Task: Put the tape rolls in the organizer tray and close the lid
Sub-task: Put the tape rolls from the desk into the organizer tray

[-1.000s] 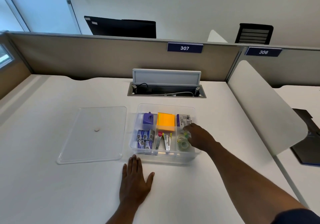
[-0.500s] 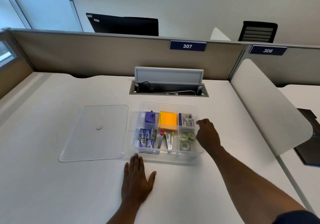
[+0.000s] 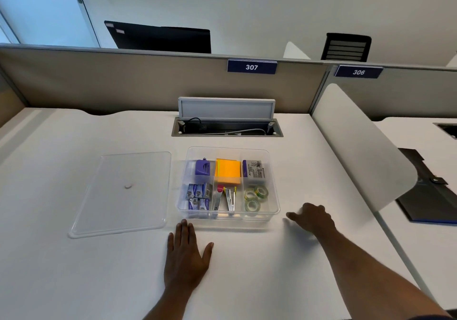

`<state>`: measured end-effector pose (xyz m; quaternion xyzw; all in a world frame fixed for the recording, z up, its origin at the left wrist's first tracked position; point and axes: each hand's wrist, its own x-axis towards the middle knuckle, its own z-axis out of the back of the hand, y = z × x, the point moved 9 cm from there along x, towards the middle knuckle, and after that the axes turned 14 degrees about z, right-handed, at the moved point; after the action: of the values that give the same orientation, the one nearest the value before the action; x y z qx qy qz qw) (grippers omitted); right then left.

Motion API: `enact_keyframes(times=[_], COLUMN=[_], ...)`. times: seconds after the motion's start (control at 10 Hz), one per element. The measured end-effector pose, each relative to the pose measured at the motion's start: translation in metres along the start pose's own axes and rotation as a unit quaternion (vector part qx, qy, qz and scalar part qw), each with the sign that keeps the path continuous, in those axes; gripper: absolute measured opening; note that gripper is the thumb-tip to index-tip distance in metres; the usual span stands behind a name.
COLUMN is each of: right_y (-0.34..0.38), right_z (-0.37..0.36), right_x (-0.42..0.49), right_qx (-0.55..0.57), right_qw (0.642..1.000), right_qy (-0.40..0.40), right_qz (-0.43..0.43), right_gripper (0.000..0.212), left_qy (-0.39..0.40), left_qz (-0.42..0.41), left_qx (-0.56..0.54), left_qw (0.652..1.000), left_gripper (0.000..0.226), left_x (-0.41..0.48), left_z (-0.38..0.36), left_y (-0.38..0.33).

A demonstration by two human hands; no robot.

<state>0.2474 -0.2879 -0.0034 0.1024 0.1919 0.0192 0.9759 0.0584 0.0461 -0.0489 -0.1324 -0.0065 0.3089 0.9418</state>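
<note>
Our right hand (image 3: 312, 217) hovers empty just right of the tray (image 3: 273, 211), fingers loosely extended toward it and pinching nothing; our left hand (image 3: 186, 253) lies flat and spread on the desk (image 3: 74, 282), fingertips just short of the tray's near wall. The tape rolls (image 3: 254, 197) sit in the compartment nearest the right hand, the near right one; we count at least three, and one seems to lean on another rather than lie flat. The lid (image 3: 123, 193) lies flat on the desk well to the left of both hands, beyond the left thumb's far side, so what we judge remains is closing. Several things could go wrong from here. A leaning roll may stand above the rim and hold the lid up, so we should check it before covering. The lid is thin, clear and flush to the desk, so fingers may slide it away instead of getting under an edge, and the left hand is the nearer one for that. Carried across, the lid could catch the tray wall and shove the light tray toward the open cable slot (image 3: 227, 128) beyond it. Set down skewed, it would rest on one corner and look closed without seating; pressing there could tip the tray.
</note>
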Motion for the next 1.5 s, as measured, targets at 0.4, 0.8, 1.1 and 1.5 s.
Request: enact_keyframes(times=[0.4,0.8,1.1,1.5], right_y=[0.038,0.149,0.156,0.14], right_z=[0.033,0.034,0.006,0.069], right_x=[-0.009,-0.001,0.001,0.001], right_qx=[0.053,0.023,-0.047,0.021], right_qw=[0.985,0.94,0.933,0.933], right_qy=[-0.146,-0.038,0.034,-0.248], right_qz=[0.072,0.339,0.355,0.26], right_gripper=[0.032,0.04,0.046,0.018], left_qy=[0.003,0.005,-0.002,-0.006], left_qz=[0.003,-0.001,-0.002,-0.004], left_qx=[-0.006,-0.012,-0.014,-0.013], left_qw=[1.0,1.0,1.0,1.0], left_gripper=[0.087,0.087,0.085,0.084], left_x=[0.0,-0.001,-0.001,-0.001], left_z=[0.001,0.002,0.004,0.002], left_y=[0.001,0.0,-0.001,0.0])
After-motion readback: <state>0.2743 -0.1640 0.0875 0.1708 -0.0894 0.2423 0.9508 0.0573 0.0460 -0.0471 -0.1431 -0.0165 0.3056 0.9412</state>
